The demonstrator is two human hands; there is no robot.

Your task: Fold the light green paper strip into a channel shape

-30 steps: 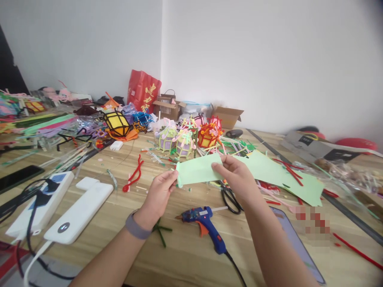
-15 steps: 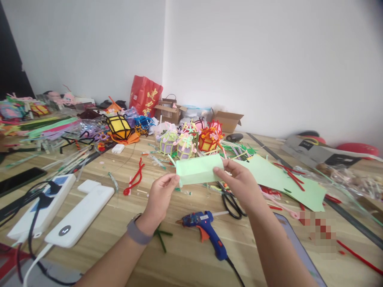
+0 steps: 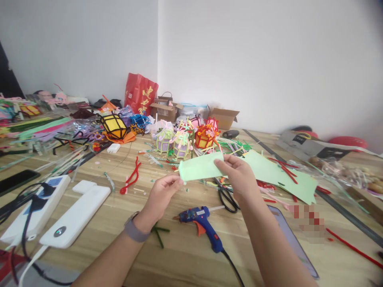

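Observation:
Both my hands hold a folded strip of light green paper (image 3: pixel 200 166) up above the wooden table (image 3: pixel 179 247). My left hand (image 3: pixel 163 194) pinches its left end. My right hand (image 3: pixel 239 175) grips its right end with thumb and fingers. Below the paper lie a blue hot glue gun (image 3: pixel 201 221) with an orange trigger and black scissors (image 3: pixel 226 196). A larger green paper sheet (image 3: pixel 278 175) rests flat just right of my right hand.
Small pipe-cleaner lanterns (image 3: pixel 182 141) cluster behind the paper. A white power strip (image 3: pixel 32 207) and a white charger block (image 3: pixel 74 217) sit at left. A phone (image 3: pixel 295 243) lies at right, near red pipe cleaners (image 3: pixel 353 249). Cardboard boxes (image 3: pixel 223 117) and a red bag (image 3: pixel 140 93) stand by the wall.
The green paper has been turned slightly and tilts up to the right now; both hands kept their grip. The view shifted a little.

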